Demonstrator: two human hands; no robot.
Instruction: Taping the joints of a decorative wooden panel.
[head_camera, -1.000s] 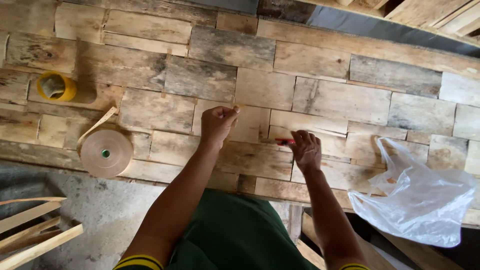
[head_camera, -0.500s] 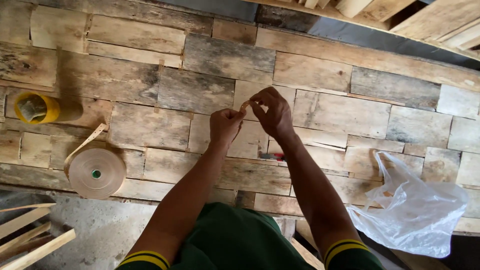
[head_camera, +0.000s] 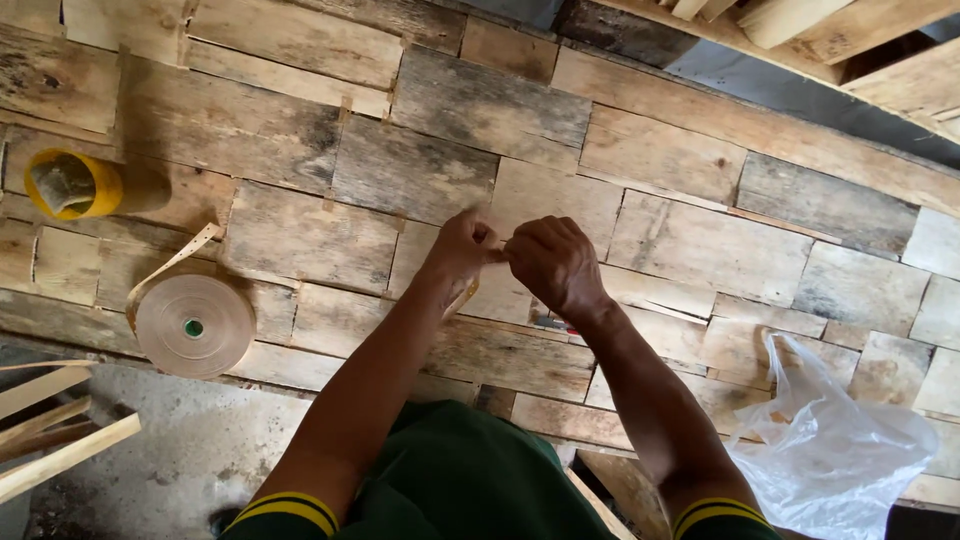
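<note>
On the desk (head_camera: 300, 240) of patched, weathered boards, the two hands now meet at the middle, where a second ago they lay apart. A clear bag (head_camera: 840, 450) sits at the right edge, a tape roll (head_camera: 195, 325) and a yellow cup (head_camera: 70, 185) at the left. The left hand (head_camera: 462, 250) and right hand (head_camera: 552, 262) are both curled shut, pinching a short tan strip (head_camera: 462, 298) that hangs below them.

Patchwork bench of rough planks (head_camera: 300, 235), bearing tape roll (head_camera: 193, 325), yellow cup (head_camera: 75, 185), clear plastic bag (head_camera: 835, 440).
</note>
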